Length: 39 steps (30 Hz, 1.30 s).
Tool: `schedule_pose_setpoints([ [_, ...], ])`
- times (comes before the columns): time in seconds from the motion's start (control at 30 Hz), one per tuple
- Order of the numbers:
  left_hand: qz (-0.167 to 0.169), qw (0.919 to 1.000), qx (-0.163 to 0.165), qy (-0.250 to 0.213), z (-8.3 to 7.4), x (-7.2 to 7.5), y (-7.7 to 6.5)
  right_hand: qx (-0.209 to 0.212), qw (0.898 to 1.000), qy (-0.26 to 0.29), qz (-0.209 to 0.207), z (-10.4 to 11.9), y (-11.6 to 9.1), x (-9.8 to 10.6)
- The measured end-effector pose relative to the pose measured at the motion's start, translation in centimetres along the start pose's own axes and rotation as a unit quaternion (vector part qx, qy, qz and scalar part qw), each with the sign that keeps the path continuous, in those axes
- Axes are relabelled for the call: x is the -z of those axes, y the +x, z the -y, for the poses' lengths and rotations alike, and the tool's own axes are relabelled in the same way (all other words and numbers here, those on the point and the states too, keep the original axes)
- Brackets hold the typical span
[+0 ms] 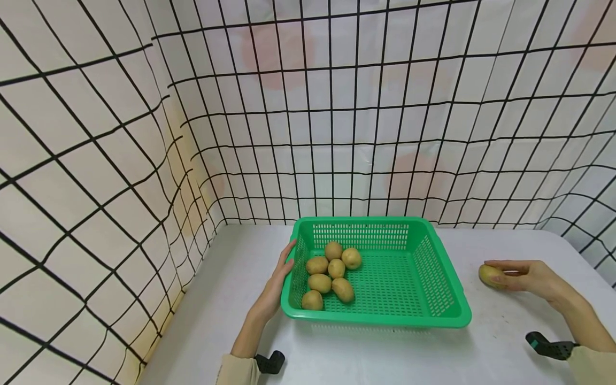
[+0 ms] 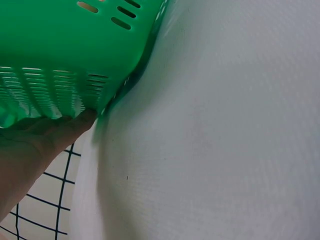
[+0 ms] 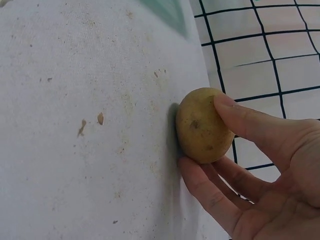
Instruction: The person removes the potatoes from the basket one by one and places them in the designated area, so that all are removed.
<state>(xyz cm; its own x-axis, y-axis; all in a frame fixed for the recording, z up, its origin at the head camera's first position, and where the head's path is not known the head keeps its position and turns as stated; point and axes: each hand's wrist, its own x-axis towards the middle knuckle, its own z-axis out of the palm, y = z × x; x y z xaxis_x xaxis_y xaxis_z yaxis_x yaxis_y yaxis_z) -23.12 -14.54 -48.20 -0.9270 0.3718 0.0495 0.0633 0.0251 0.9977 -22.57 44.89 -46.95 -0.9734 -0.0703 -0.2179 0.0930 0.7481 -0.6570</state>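
My right hand (image 1: 539,279) holds a potato (image 1: 491,276) between thumb and fingers, to the right of a green plastic basket (image 1: 375,319). In the right wrist view this potato (image 3: 202,127) is yellow-brown and rounded, close against the white tabletop, with the thumb on one side and fingertips on the other. My left hand (image 1: 274,289) lies along the basket's left side, its fingers extended against the slotted wall (image 2: 55,90). Several potatoes (image 1: 317,283) are grouped in the basket's left half; the slotted floor shows in its right half.
A black grid net (image 1: 356,123) stands in front of pale sheeting behind and beside the white table (image 1: 221,299). Small dirt crumbs (image 3: 100,118) lie on the tabletop near the right hand. Each wrist wears a black device (image 1: 548,346).
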Motion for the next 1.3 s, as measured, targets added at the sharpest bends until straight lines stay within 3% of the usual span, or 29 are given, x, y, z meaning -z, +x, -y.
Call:
schedule_pose_setpoints([
  [0.53,0.003,1.0,-0.004,0.001,0.0,0.0,-0.1,-0.003,1.0,-0.012,0.009,0.4,-0.1,0.6],
  [0.83,0.001,1.0,-0.003,-0.001,0.0,0.2,-0.1,0.04,0.998,-0.038,-0.008,3.3,-0.1,2.3],
  [1.07,0.002,1.0,0.0,-0.002,0.0,0.1,-0.1,0.044,0.998,-0.045,-0.013,5.5,0.7,2.9],
  [1.3,0.004,1.0,-0.002,-0.006,0.1,0.1,0.0,0.08,0.996,-0.048,-0.014,9.1,1.6,3.4],
])
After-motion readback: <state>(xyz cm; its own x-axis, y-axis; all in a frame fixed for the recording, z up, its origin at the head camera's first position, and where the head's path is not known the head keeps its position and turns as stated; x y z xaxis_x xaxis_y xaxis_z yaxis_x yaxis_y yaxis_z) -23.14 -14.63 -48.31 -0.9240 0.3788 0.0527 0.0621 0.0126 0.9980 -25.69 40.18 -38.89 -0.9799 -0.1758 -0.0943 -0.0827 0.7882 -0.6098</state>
